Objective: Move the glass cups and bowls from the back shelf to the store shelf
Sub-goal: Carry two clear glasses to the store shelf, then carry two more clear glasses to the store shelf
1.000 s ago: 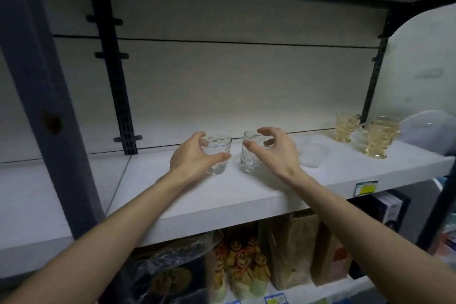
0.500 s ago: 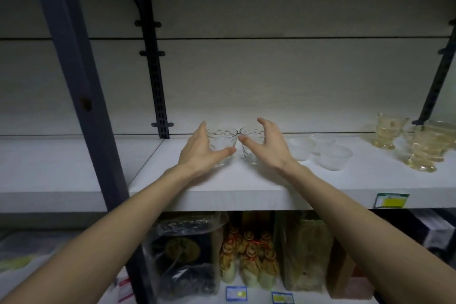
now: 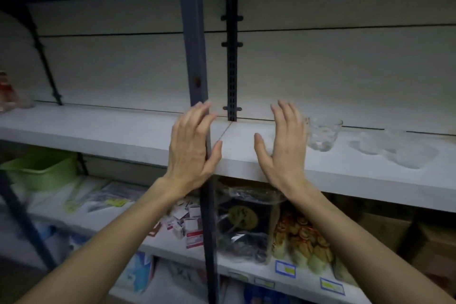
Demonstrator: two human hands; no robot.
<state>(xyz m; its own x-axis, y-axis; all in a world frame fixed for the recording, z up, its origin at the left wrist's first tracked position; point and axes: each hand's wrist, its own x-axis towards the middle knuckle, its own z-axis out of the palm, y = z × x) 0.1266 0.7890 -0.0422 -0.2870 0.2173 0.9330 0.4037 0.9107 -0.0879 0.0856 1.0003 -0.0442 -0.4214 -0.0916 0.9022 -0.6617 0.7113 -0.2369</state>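
Both my hands are raised in front of a white shelf [image 3: 123,131], fingers spread and holding nothing. My left hand [image 3: 193,145] overlaps a dark metal upright post. My right hand [image 3: 283,145] is just left of a clear glass cup [image 3: 323,134] that stands on the shelf; its fingers hide the cup's left edge. Several small clear glass bowls [image 3: 394,150] sit blurred further right on the same shelf.
A dark upright post [image 3: 195,57] runs top to bottom in front of the shelf. A green plastic tub [image 3: 42,170] stands lower left. Packaged goods, small boxes and a bagged dark item [image 3: 244,224] fill the lower shelves. A red-topped object [image 3: 7,94] sits far left.
Both hands have let go of the two glass cups and drawn back, open. The view has swung left, so the cups and bowls now lie to the right of my hands.
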